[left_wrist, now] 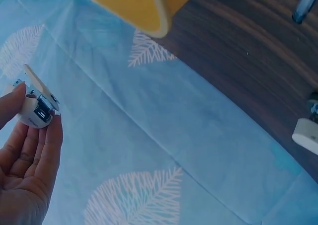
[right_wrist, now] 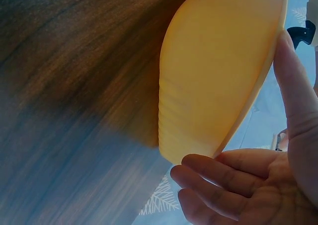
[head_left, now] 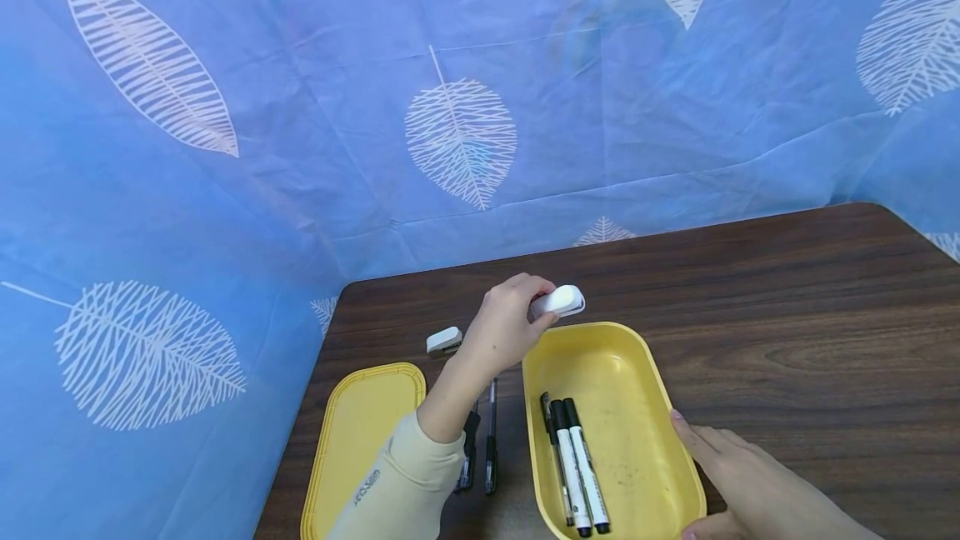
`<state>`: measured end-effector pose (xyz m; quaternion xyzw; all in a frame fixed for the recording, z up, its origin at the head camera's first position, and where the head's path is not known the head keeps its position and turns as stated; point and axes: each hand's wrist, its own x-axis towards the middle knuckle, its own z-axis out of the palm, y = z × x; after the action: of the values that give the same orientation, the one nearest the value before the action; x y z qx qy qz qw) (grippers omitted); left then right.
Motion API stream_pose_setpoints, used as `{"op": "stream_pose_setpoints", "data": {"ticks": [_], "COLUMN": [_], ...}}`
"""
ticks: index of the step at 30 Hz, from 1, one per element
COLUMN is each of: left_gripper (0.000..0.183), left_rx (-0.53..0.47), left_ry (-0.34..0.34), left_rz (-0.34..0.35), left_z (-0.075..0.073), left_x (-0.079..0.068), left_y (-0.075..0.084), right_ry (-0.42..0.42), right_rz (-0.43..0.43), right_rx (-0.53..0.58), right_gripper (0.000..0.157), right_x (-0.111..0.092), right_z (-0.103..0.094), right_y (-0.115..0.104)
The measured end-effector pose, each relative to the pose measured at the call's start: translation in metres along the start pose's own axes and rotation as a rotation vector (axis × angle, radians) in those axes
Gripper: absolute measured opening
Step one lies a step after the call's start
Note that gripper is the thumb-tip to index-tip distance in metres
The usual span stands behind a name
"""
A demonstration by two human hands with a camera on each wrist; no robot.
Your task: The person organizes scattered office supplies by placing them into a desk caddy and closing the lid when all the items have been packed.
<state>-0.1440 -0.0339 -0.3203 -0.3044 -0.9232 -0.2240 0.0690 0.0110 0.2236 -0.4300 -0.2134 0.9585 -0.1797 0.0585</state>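
My left hand (head_left: 513, 319) pinches a small white stapler (head_left: 561, 301) above the far end of the yellow box (head_left: 651, 373). In the left wrist view the stapler (left_wrist: 37, 116) sits between thumb and fingertips, its upper arm tilted away from the body. My right hand (head_left: 738, 473) is at the box's right side, with its fingers extended and fingertips at the rim and outer wall (right_wrist: 213, 76). Inside the box, along its left side, lie two white markers (head_left: 579, 473) with black caps and a dark pen (head_left: 557, 457).
Left of the box, several dark pens (head_left: 491, 440) lie on the brown wooden table (head_left: 810, 315), partly hidden by my left forearm. A small white-topped object (head_left: 444, 341) stands behind them. Further left is a flat yellow lid (head_left: 367, 432). Blue leaf-patterned cloth (head_left: 315, 107) hangs behind.
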Motion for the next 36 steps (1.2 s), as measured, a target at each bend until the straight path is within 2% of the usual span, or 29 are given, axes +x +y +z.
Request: {"op": "stream_pose_setpoints", "data": {"ticks": [4, 7, 22, 36], "left_gripper": [0.028, 0.028, 0.027, 0.023], "left_rx": [-0.005, 0.0, 0.075, 0.117], "left_ry": [-0.023, -0.042, -0.165, -0.271], "left_rz": [0.003, 0.007, 0.066, 0.034], "left_z": [0.007, 0.014, 0.049, 0.082], "left_x": [0.001, 0.001, 0.007, 0.008], "left_y": [0.001, 0.002, 0.011, 0.012], "right_ry": [-0.056, -0.072, -0.04, -0.088], "right_rz": [0.06, 0.074, 0.038, 0.089], "right_rx": [0.045, 0.068, 0.029, 0.063], "right_gripper": [0.125, 0.125, 0.124, 0.127], "right_x": [0.001, 0.001, 0.0, 0.003], "right_z": [-0.005, -0.007, -0.006, -0.008], "right_y": [-0.003, -0.004, -0.004, -0.007]}}
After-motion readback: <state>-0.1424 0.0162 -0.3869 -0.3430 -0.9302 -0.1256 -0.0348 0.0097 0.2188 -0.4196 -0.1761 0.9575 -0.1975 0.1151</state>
